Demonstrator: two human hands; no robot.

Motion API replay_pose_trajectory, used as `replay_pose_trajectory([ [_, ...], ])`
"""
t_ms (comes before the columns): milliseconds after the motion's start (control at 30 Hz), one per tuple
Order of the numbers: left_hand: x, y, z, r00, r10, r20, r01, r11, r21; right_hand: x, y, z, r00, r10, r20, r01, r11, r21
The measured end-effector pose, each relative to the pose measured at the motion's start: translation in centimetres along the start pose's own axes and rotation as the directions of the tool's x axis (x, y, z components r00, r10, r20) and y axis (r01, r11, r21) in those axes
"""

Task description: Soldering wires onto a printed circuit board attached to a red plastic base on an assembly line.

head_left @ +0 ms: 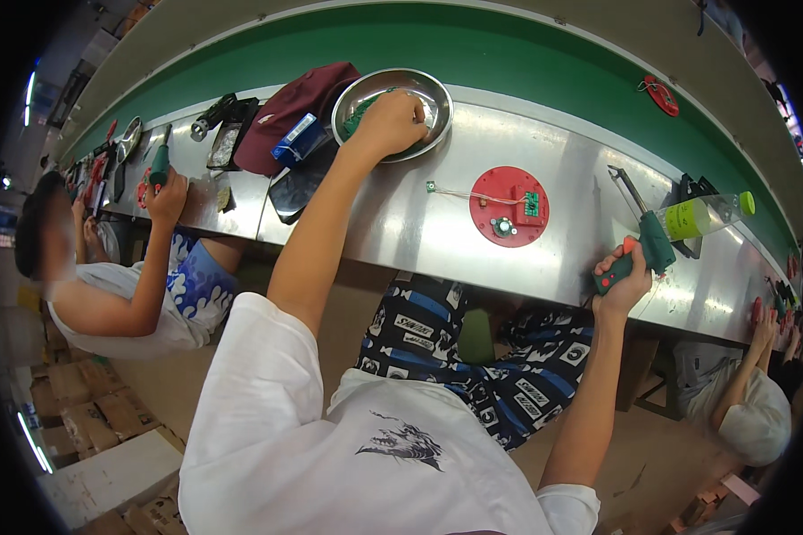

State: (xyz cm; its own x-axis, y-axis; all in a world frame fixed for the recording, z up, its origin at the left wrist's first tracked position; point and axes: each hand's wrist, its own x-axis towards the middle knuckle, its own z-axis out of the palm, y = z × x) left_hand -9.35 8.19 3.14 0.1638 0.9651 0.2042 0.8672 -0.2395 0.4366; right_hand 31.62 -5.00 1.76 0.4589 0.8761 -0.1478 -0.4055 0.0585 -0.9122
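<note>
My left hand (pixel 391 123) reaches into a round steel bowl (pixel 445 107) at the back of the bench. Its fingers are curled among small green parts (pixel 359 115), and what they pinch is hidden. My right hand (pixel 627 283) grips a green soldering gun (pixel 655 242) with a red trigger, its long thin metal nose pointing up and away. Between my hands a red disc (pixel 485 207) lies on the bench. On it sit a small green circuit board (pixel 533 204) and a round metal component (pixel 503 227). Thin wires run left from the disc to a tiny green board (pixel 431 187).
Left of the bowl lie a maroon cap (pixel 285 116), a blue box (pixel 296 136) and a dark flat object (pixel 293 192). A clear bottle with a lime label (pixel 687 218) lies beyond the soldering gun. Co-workers sit left (pixel 116 294) and right (pixel 749 406) along the steel bench.
</note>
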Motion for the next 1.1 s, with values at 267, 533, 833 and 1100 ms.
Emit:
replay_pose_trajectory([
  [267,-1.5,0.9,-0.5,0.981,0.075,-0.18,-0.107,0.979,-0.176,-0.4,0.0,-0.4,1.0,-0.001,-0.003,0.001,0.997,-0.074],
  [533,-2.1,1.9,-2.2,0.915,-0.063,-0.398,-0.122,0.897,-0.424,-1.0,0.5,-0.4,0.991,-0.073,0.112,0.083,0.993,-0.087],
  [833,-5.4,6.2,-1.7,0.942,-0.116,-0.315,-0.072,0.847,-0.527,-1.4,0.3,-1.6,0.986,-0.062,0.156,0.066,0.998,-0.024],
  [1100,-9.3,14.8,5.7,0.933,0.198,-0.299,-0.315,0.851,-0.42,-6.0,-0.6,-2.0,0.845,-0.244,0.477,0.372,0.908,-0.194],
])
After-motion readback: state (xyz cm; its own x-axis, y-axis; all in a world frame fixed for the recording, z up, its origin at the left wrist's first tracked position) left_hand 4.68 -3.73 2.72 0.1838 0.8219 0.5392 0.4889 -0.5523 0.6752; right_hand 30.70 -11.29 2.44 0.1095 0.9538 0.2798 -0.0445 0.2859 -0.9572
